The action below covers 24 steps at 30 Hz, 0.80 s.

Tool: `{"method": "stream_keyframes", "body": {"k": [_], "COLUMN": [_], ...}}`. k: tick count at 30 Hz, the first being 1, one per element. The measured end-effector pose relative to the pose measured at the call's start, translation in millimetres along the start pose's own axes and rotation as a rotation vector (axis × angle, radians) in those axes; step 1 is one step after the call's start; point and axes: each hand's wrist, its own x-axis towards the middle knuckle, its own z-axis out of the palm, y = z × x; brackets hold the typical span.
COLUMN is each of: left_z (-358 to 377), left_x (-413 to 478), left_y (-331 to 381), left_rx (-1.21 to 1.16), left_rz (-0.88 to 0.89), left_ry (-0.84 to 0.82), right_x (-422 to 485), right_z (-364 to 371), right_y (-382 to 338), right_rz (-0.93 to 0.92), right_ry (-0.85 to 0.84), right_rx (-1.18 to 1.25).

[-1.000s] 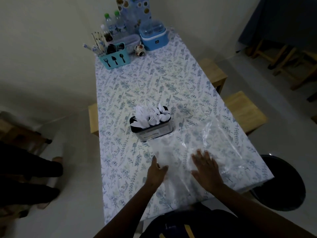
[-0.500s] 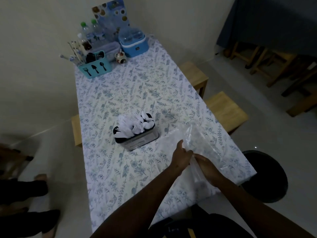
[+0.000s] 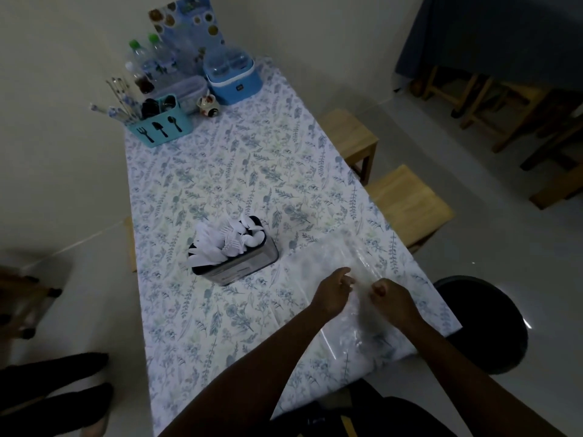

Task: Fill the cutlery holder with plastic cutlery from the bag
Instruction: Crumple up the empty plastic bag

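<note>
Hands pinching the clear bag flat on the worktop.
Left hand and right hand each grip bag film; cutlery holder sits beyond the left hand.

Single head view, wide-angle, looking steeply down along table.

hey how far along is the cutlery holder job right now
Nearly done. The holder is packed with white cutlery. Both hands, left and right, pinch the clear bag, which lies flat and looks empty. Probably only clearing the bag remains.
</note>
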Motion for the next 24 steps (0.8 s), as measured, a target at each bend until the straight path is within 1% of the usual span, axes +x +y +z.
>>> {"method": "stream_keyframes", "body": {"k": [2, 4, 5, 7, 9, 10, 12, 13, 15, 16, 17, 19, 22, 23, 24], "left_z": [-0.6, 1.1, 1.4, -0.7, -5.1, -8.0, -11.1, -12.1, -11.7, -9.8, -7.4, -0.8, 3.5, 2.3, 0.1], "left_x": [-3.0, -9.2, -13.8, -21.5, -26.0, -27.7, -31.9, -35.3, -43.3, -45.5, -48.2, -50.4, -48.3, -46.3, -44.7], "left_y": [-9.5, -19.8, -23.3, -33.1, -42.7, -47.6, -54.4, -55.8, -55.6, -56.3, -55.2, -54.5, -48.4, -46.7, -45.4], "left_rx": [0.430, 0.631, 0.715, 0.846, 0.936, 0.959, 0.908, 0.861, 0.790, 0.772, 0.742, 0.569, 0.088, -0.017, -0.042], "left_rz": [0.231, 0.367, 0.375, 0.257, 0.160, 0.161, 0.217, 0.242, 0.252, 0.234, 0.202, 0.103, -0.089, -0.139, -0.177], "left_ry": [0.138, 0.277, 0.318, 0.314, 0.242, 0.192, 0.123, 0.121, 0.220, 0.298, 0.369, 0.470, 0.546, 0.548, 0.538], "right_x": [2.3, 7.1, 9.2, 11.7, 13.2, 12.4, 8.4, 5.6, 1.0, -1.1, -3.0, -2.7, -1.7, -1.5, -2.8], "right_z": [-0.7, -3.8, -5.2, -7.1, -5.1, -3.6, 1.3, 3.6, 8.4, 8.2, 7.3, 5.4, 2.0, 0.1, -3.3], "right_y": [6.6, 8.8, 10.0, 11.0, 13.4, 14.6, 17.0, 19.5, 25.4, 27.0, 27.0, 29.2, 32.1, 32.0, 30.8], "right_rz": [0.024, 0.063, 0.069, 0.059, 0.027, 0.005, -0.057, -0.096, -0.148, -0.134, -0.106, -0.058, -0.032, -0.042, -0.037], "right_ry": [0.043, 0.049, 0.048, 0.060, 0.094, 0.121, 0.200, 0.254, 0.342, 0.353, 0.338, 0.305, 0.223, 0.203, 0.176], "right_rx": [0.011, 0.066, 0.076, 0.079, 0.062, 0.051, 0.000, -0.077, -0.319, -0.389, -0.400, -0.352, -0.170, -0.081, -0.004]}}
